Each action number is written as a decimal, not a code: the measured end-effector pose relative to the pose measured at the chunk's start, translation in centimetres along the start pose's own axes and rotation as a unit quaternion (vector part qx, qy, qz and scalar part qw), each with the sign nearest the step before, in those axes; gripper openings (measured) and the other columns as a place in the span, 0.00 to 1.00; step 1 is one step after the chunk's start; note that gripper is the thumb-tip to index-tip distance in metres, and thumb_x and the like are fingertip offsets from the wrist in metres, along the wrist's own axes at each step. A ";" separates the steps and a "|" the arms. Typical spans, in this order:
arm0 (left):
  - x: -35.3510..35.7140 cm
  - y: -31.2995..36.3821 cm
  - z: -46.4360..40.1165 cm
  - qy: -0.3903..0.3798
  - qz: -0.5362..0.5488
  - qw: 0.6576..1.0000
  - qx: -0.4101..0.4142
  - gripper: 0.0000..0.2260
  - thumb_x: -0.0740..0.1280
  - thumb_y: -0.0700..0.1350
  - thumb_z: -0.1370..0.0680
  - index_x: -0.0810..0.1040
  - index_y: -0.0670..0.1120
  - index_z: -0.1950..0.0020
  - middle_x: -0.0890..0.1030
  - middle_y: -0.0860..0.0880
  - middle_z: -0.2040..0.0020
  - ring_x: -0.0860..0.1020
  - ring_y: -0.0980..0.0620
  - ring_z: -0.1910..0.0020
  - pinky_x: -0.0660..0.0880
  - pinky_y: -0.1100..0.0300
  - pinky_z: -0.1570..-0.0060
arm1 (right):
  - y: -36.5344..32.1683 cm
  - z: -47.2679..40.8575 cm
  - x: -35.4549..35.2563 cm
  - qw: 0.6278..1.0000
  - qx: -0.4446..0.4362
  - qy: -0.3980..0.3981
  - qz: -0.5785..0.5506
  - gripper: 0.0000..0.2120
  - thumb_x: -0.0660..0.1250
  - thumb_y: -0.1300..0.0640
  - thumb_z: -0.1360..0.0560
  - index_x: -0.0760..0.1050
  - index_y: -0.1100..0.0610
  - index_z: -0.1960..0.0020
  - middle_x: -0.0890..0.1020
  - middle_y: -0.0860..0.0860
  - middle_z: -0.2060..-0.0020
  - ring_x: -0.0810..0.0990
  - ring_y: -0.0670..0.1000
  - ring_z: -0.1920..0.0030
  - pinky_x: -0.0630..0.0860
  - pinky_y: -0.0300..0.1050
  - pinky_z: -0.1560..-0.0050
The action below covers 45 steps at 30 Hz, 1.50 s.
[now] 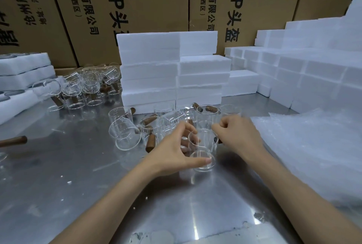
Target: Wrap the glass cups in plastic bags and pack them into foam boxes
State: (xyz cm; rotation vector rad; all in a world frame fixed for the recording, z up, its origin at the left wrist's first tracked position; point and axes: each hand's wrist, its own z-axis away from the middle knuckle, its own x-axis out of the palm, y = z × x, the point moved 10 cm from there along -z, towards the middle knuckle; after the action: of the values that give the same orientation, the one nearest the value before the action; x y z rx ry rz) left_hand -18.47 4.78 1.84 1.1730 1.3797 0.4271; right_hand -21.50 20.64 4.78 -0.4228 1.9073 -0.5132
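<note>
Both hands hold one glass cup (202,149) just in front of the foam boxes (168,71): left hand (176,149) clasps its side, right hand (238,136) grasps the handle. Still picking; bagging from the plastic bags (313,145) probably follows.

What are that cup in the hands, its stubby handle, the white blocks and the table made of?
The cup looks like clear glass: the fingers show through it. Its handle, mostly hidden under the right hand, looks like brown wood, judging by the handles on the cups nearby. The white blocks look like matte, grainy foam. The table seems to be brushed metal, with dull reflections.
</note>
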 end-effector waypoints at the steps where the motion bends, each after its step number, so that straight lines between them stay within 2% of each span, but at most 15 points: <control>1: 0.1 0.1 0.0 -0.002 -0.011 1.000 0.004 0.28 0.78 0.58 0.39 0.69 0.56 0.46 0.79 0.55 0.49 0.79 0.56 0.53 0.76 0.66 0.50 | 0.2 0.0 0.2 1.000 0.007 -0.016 0.016 0.16 0.62 0.49 0.30 0.66 0.56 0.72 0.81 0.50 0.71 0.78 0.54 0.65 0.69 0.42 0.67; 5: 0.1 0.4 0.0 0.000 -0.051 0.999 0.019 0.26 0.79 0.54 0.35 0.68 0.57 0.46 0.77 0.56 0.49 0.77 0.58 0.51 0.75 0.68 0.50 | 0.2 0.0 0.1 0.999 0.008 -0.023 0.043 0.14 0.61 0.50 0.29 0.66 0.56 0.70 0.80 0.51 0.70 0.77 0.55 0.65 0.68 0.41 0.67; 8: 0.0 0.4 0.1 -0.002 -0.067 0.998 0.013 0.29 0.78 0.60 0.37 0.67 0.60 0.43 0.76 0.60 0.47 0.76 0.64 0.49 0.72 0.74 0.51 | -0.4 0.1 -2.8 0.996 -0.009 0.080 0.043 0.13 0.59 0.51 0.26 0.68 0.55 0.67 0.73 0.47 0.72 0.71 0.52 0.68 0.60 0.42 0.71; 11: -0.4 1.2 0.4 0.020 -0.063 0.998 0.023 0.34 0.73 0.69 0.41 0.67 0.61 0.40 0.75 0.62 0.44 0.73 0.70 0.45 0.68 0.79 0.51 | 0.0 0.1 -7.2 0.975 -0.017 0.207 0.083 0.08 0.58 0.56 0.24 0.75 0.55 0.56 0.77 0.53 0.60 0.73 0.57 0.55 0.62 0.44 0.64; 13: -1.0 2.1 0.5 0.052 -0.047 0.997 0.044 0.34 0.71 0.70 0.41 0.68 0.59 0.39 0.76 0.61 0.44 0.73 0.70 0.45 0.69 0.77 0.50 | 1.9 0.0 -8.9 0.964 0.027 0.230 0.127 0.11 0.59 0.62 0.26 0.76 0.61 0.46 0.77 0.59 0.49 0.71 0.61 0.46 0.63 0.48 0.58; 17: -1.7 3.1 0.6 0.094 -0.023 0.992 0.077 0.30 0.69 0.70 0.38 0.70 0.59 0.40 0.77 0.61 0.45 0.77 0.62 0.44 0.72 0.70 0.45 | 6.5 -0.3 -7.6 0.969 0.165 0.089 0.161 0.16 0.61 0.65 0.27 0.68 0.66 0.40 0.68 0.64 0.39 0.65 0.62 0.38 0.68 0.53 0.47; 21: -2.2 3.7 0.9 0.119 -0.017 0.987 0.103 0.26 0.70 0.67 0.36 0.71 0.60 0.42 0.77 0.62 0.48 0.79 0.59 0.47 0.73 0.69 0.47 | 6.2 -0.1 -7.1 0.973 0.151 0.071 0.157 0.25 0.66 0.53 0.25 0.62 0.65 0.36 0.63 0.61 0.36 0.65 0.61 0.38 0.66 0.50 0.54; 23: -2.3 3.9 1.0 0.125 -0.016 0.986 0.112 0.24 0.70 0.66 0.35 0.72 0.60 0.42 0.77 0.62 0.48 0.79 0.57 0.48 0.74 0.67 0.46 | 6.9 0.1 -5.9 0.973 0.168 0.009 0.155 0.29 0.66 0.49 0.25 0.59 0.64 0.34 0.62 0.60 0.35 0.67 0.61 0.38 0.63 0.48 0.55; 25: -2.4 3.9 1.0 0.127 -0.016 0.985 0.118 0.23 0.70 0.66 0.35 0.72 0.61 0.43 0.78 0.61 0.48 0.79 0.56 0.48 0.74 0.66 0.46 | 7.7 0.3 -5.0 0.967 0.194 -0.045 0.160 0.26 0.65 0.51 0.24 0.60 0.62 0.34 0.65 0.59 0.36 0.70 0.61 0.39 0.62 0.47 0.54; 27: -2.3 4.0 0.9 0.125 -0.024 0.985 0.120 0.24 0.70 0.66 0.35 0.72 0.60 0.43 0.77 0.62 0.48 0.79 0.56 0.48 0.75 0.65 0.46 | 7.8 0.2 -5.6 0.969 0.192 -0.029 0.151 0.14 0.63 0.59 0.25 0.66 0.61 0.41 0.73 0.58 0.42 0.73 0.60 0.47 0.63 0.44 0.55; 29: -2.2 4.0 0.9 0.123 -0.032 0.984 0.122 0.24 0.69 0.67 0.35 0.72 0.60 0.42 0.77 0.62 0.48 0.79 0.57 0.47 0.75 0.64 0.46 | 7.4 0.2 -6.2 0.973 0.185 -0.005 0.141 0.08 0.62 0.63 0.26 0.70 0.58 0.47 0.77 0.57 0.47 0.72 0.58 0.53 0.65 0.43 0.57; 35: -2.4 4.4 1.1 0.130 -0.015 0.983 0.130 0.23 0.70 0.65 0.34 0.72 0.60 0.43 0.78 0.60 0.49 0.79 0.56 0.48 0.75 0.59 0.45 | 5.2 0.2 -7.6 0.983 0.137 0.091 0.078 0.07 0.66 0.55 0.26 0.78 0.58 0.52 0.80 0.55 0.53 0.76 0.58 0.53 0.64 0.43 0.60; 39: -2.6 4.8 1.3 0.135 -0.003 0.982 0.133 0.23 0.69 0.64 0.34 0.73 0.58 0.43 0.78 0.59 0.49 0.79 0.54 0.47 0.75 0.57 0.43 | 3.0 0.7 -9.9 0.972 0.077 0.218 0.047 0.09 0.60 0.54 0.22 0.72 0.60 0.49 0.76 0.55 0.51 0.74 0.58 0.53 0.64 0.46 0.62; 42: -2.8 5.0 1.5 0.140 0.003 0.981 0.133 0.23 0.68 0.65 0.34 0.74 0.57 0.43 0.79 0.58 0.49 0.79 0.54 0.47 0.74 0.62 0.45 | 2.3 1.2 -10.7 0.960 0.050 0.272 0.042 0.05 0.57 0.61 0.21 0.69 0.60 0.48 0.73 0.56 0.51 0.69 0.56 0.58 0.61 0.46 0.65; 45: -2.7 5.2 1.5 0.138 0.004 0.981 0.134 0.23 0.67 0.65 0.33 0.74 0.57 0.43 0.78 0.59 0.49 0.79 0.56 0.48 0.74 0.67 0.47 | 2.9 0.7 -9.3 0.973 0.063 0.216 0.050 0.11 0.58 0.70 0.27 0.69 0.59 0.48 0.73 0.54 0.54 0.67 0.54 0.59 0.61 0.45 0.65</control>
State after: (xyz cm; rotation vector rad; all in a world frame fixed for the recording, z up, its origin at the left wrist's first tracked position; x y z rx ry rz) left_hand -15.75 4.17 7.19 1.3753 1.7134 0.4306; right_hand -17.60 27.72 10.18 -0.1347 2.2833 -0.6976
